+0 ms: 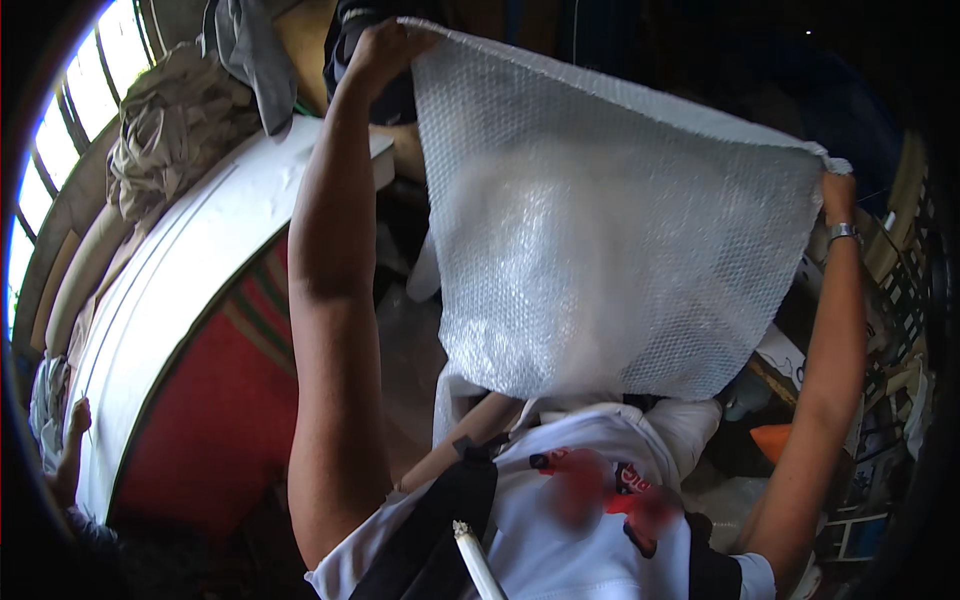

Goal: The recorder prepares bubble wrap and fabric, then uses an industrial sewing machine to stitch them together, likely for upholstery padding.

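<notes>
A sheet of clear bubble wrap [600, 270] hangs stretched between my raised hands, its top edge slanting down from left to right. My left hand [388, 52] is high up, closed on the sheet's upper left corner. Lower, at the right, my right hand [838, 195] grips the other upper corner, with a silver wristwatch [844, 231] just below it. The lower edge hangs in front of my white printed shirt [600, 500]. Whatever lies behind the sheet shows only as a pale blur.
To the left stands a white table [200, 280], with red striped cloth [225, 400] beside it. Another person's hand [80, 415] is at its far left. Crumpled fabric [165, 130] is piled behind. A dark lattice crate [905, 290] and an orange piece [770, 442] are at the right.
</notes>
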A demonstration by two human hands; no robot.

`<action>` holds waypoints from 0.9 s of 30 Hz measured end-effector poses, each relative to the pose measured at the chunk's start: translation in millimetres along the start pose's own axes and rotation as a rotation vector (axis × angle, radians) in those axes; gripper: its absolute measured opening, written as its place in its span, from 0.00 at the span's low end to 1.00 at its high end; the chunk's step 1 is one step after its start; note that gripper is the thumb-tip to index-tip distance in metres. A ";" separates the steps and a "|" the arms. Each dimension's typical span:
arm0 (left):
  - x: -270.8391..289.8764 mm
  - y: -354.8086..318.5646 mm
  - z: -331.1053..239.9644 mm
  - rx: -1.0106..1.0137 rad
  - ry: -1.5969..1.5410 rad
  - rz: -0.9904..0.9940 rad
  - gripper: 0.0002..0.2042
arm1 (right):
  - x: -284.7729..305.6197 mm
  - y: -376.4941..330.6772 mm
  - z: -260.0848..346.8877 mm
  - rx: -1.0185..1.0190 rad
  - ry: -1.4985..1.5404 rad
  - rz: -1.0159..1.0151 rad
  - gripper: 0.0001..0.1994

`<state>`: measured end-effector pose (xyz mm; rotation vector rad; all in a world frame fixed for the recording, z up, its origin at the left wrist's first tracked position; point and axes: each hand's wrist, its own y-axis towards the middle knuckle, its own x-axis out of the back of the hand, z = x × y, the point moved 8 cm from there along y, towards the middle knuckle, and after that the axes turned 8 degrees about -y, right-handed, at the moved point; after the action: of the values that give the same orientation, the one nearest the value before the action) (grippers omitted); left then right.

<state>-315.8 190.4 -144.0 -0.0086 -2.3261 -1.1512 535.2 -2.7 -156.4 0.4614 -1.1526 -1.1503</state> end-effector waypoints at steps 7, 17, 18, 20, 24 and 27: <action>13.1 -31.9 7.5 0.373 -0.339 -0.065 0.16 | -27.3 -41.1 14.1 -0.132 0.259 0.259 0.20; -1.0 -27.8 -85.2 -0.034 0.588 -0.321 0.32 | 32.1 -104.1 193.6 0.176 0.182 0.088 0.11; -12.7 -29.2 -116.1 -0.313 0.375 -0.327 0.36 | 36.0 -126.6 243.8 0.168 0.314 0.164 0.10; -99.2 -47.6 -250.3 -0.448 -0.024 -0.101 0.43 | 45.0 -133.8 289.1 0.517 0.366 0.155 0.11; -184.7 -25.8 -301.4 -0.489 0.042 0.232 0.39 | 106.1 -182.9 392.4 0.582 0.555 -0.055 0.21; -181.1 14.1 -284.1 -0.452 0.104 0.088 0.28 | 107.4 -171.6 374.0 0.562 0.643 0.101 0.36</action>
<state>-26.2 30.1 -79.4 -0.2071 -1.9134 -1.5652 120.6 -73.0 -93.4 1.1003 -0.8926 -0.5015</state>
